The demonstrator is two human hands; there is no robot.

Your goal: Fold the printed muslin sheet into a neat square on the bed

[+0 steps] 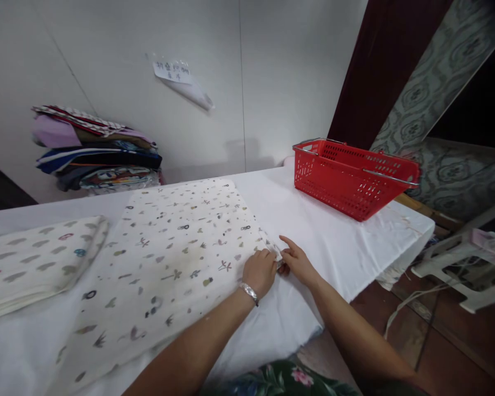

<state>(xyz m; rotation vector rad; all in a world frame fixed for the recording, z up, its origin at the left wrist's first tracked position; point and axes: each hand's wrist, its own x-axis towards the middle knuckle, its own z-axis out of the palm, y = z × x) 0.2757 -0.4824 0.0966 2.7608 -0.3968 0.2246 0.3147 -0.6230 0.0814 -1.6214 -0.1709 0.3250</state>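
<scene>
A white cloth (169, 258) printed with small plants and animals lies spread flat on the white-covered table. My left hand (259, 272), with a silver bracelet at the wrist, is closed on the cloth's right edge near the front corner. Touching it from the right, my right hand (297, 263) pinches the same bit of edge, its index finger stretched out. The edge is bunched up between my hands, and the fingertips are partly hidden. Left of this cloth lies a folded white cloth (41, 258) with grey heart shapes.
A red plastic basket (338, 181) stands at the table's back right. Piled folded fabrics (103, 154) are behind the table at left. A paper note (173, 72) hangs on the wall. A pale stool (457, 264) stands on the floor at right.
</scene>
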